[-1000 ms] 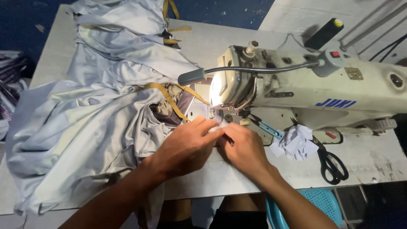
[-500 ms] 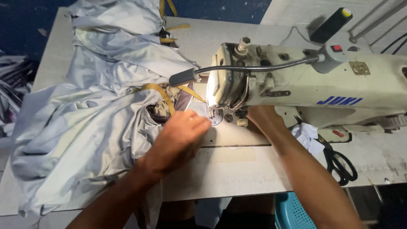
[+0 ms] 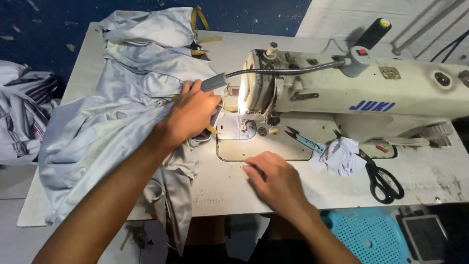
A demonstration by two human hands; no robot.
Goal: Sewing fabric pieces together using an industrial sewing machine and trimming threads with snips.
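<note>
Our left hand [image 3: 193, 115] has its fingers curled down and closed onto the one bundle of pale grey fabric [image 3: 112, 127], gripping it right at the edge nearest the needle, with one strip of yellow trim [image 3: 211, 128] peeking out just under the fingertips. Our right hand [image 3: 274, 181] lies flat at six o'clock from the needle plate, fingers together and pressed lightly on the bare table [image 3: 430, 181], holding nothing. Between the two hands sits one metal needle plate [image 3: 239, 129], lit brightly by one small lamp on a bendy grey arm [image 3: 278, 72]. Above it at twelve o'clock stands the single cream sewing machine [image 3: 366, 98], with one dark thread cone [image 3: 372, 33] at its one o'clock. At three o'clock from the plate we count one pair of small blue thread snips [image 3: 304, 140], then one crumpled white scrap of cloth [image 3: 340, 156], then one pair of black-handled scissors [image 3: 382, 180]. The grey fabric spreads out from our left hand towards nine and eleven o'clock, covering much of the table's left half and hanging over its near edge. Beyond the table at nine o'clock lies one more heap of light cloth [image 3: 22, 117], and at five o'clock below the table edge shows one blue perforated plastic basket [image 3: 371, 237].
</note>
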